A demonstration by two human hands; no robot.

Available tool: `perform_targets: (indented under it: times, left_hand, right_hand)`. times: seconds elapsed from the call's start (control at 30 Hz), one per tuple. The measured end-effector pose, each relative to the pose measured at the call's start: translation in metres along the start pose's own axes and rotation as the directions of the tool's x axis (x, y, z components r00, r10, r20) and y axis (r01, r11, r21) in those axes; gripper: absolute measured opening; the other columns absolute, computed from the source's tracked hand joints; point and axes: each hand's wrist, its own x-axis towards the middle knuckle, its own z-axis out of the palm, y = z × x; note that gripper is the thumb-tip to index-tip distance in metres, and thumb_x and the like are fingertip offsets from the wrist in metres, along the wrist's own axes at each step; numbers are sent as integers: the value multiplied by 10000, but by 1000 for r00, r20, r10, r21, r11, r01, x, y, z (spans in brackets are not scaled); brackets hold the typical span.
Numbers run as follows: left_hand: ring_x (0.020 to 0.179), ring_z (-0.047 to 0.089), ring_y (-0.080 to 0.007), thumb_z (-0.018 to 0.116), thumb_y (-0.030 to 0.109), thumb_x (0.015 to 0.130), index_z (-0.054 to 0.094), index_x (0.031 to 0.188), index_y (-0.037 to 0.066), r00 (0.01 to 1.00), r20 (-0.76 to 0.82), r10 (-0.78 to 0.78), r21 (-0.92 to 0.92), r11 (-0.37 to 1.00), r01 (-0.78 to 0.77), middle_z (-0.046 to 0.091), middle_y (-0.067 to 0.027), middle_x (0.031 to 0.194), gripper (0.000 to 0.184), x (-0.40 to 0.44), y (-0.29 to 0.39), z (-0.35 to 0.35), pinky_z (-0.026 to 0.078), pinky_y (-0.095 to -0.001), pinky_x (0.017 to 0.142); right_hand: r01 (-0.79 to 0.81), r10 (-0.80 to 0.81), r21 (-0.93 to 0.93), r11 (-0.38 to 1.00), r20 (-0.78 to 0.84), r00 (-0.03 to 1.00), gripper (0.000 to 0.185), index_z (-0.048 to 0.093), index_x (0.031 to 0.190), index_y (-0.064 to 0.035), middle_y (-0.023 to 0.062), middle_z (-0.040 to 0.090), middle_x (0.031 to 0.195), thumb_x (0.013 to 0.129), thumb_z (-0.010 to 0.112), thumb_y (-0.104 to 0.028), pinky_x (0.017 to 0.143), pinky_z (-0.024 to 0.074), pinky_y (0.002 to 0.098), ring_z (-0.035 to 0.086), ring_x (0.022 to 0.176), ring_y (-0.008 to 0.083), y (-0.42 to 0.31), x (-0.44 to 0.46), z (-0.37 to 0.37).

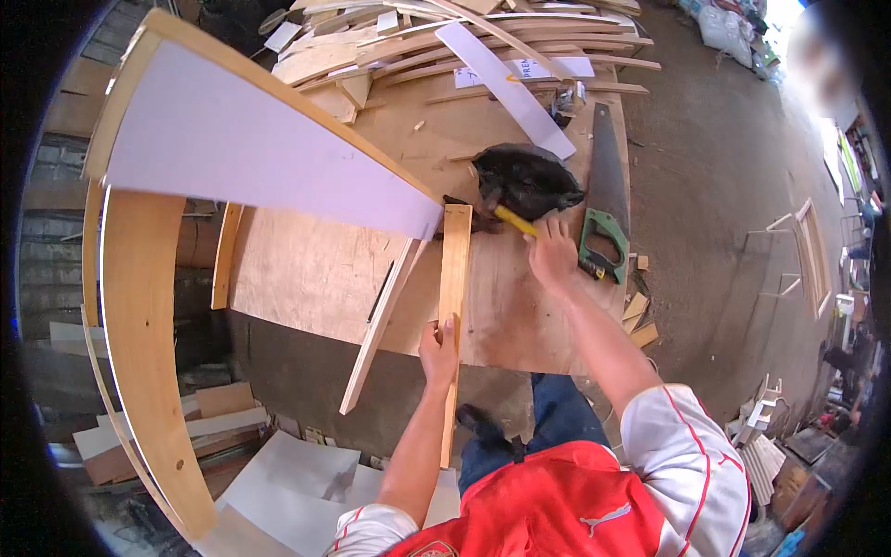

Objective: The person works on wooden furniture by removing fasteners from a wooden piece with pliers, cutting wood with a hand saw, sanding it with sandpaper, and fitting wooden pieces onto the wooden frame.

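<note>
My left hand (440, 353) is closed around a narrow wooden batten (455, 269), which points away from me and overhangs the near table edge. Small dark marks, perhaps nail heads, show at its far end. A hammer with a yellow handle (516, 220) is gripped in my right hand (554, 252); its head is hard to make out against a black plastic bag (527, 176). Left of the batten, a large wooden frame with a white panel (251, 139) reaches over the table. Another wooden strip (382, 325) lies between them.
A green-handled handsaw (608, 200) lies along the right side of the plywood table (306, 269). Stacked wooden strips (520, 42) and a white strip (506, 88) occupy the far end. Offcuts (223, 418) and white sheets (288, 483) are on the floor at left.
</note>
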Motion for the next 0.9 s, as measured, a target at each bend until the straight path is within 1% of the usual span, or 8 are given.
perform_targets:
  times: [0.1,0.23,0.37,0.47,0.57,0.7,0.77,0.9]
  left_hand:
    - [784,656,-230,649,421,994,642,1147,-73,969,74,-234,11,972,234,691,-182,905,518,7,41,5,521,-398,716]
    - [754,663,-247,665,414,983,651,1142,-61,965,23,-260,83,963,257,693,-174,877,502,13,9,22,525,-402,708]
    - [722,670,-240,673,406,978,661,1127,-47,982,-63,-180,168,968,188,689,-175,814,477,4,2,20,529,-389,695]
    - [748,677,-232,673,401,979,669,1113,-31,976,-107,-191,183,961,208,693,-182,815,452,-8,16,7,530,-378,713]
    - [795,683,-229,676,398,976,678,1106,-16,959,-106,-263,141,951,277,703,-186,849,435,-17,13,-5,528,-376,741]
    - [820,679,-220,677,395,976,681,1107,-12,962,-142,-233,167,952,255,706,-187,868,428,-26,-21,-14,523,-371,755]
    - [833,715,-293,677,431,970,675,1117,-22,970,-123,-210,171,958,229,720,-216,877,476,-26,-23,-20,541,-404,761]
    - [831,733,-331,679,439,968,671,1127,-25,981,-50,-187,166,967,193,728,-231,885,490,-25,-24,-31,553,-422,759]
  right_hand:
    - [8,-8,-49,999,-10,1000,272,630,1058,-82,94,594,1046,882,706,-275,777,536,426,579,1063,302,7,54,10]
    - [-57,57,-23,998,38,998,264,629,1051,-85,106,594,1050,880,712,-268,811,521,436,580,1065,300,8,120,30]
    - [10,-28,-137,991,-132,991,340,665,1128,-134,92,615,1061,832,765,-269,864,491,454,580,1092,304,-3,163,14]
    - [279,-285,97,955,59,957,380,662,1175,-107,100,637,1084,828,750,-235,909,481,439,576,1126,306,-21,144,29]
    - [185,-225,136,973,389,893,314,650,1104,-71,134,634,1087,808,689,-165,894,490,445,595,1072,306,-62,95,29]
    - [263,-271,65,963,254,928,336,671,1114,-57,123,649,1147,793,668,-155,954,478,448,593,1121,308,-48,55,61]
    - [309,-320,81,948,224,921,324,682,1113,-57,111,651,1153,804,659,-154,967,473,451,587,1145,310,-37,50,45]
    - [417,-405,17,909,280,870,359,690,1157,-65,106,649,1153,816,656,-172,974,474,449,579,1164,316,-9,45,-1]
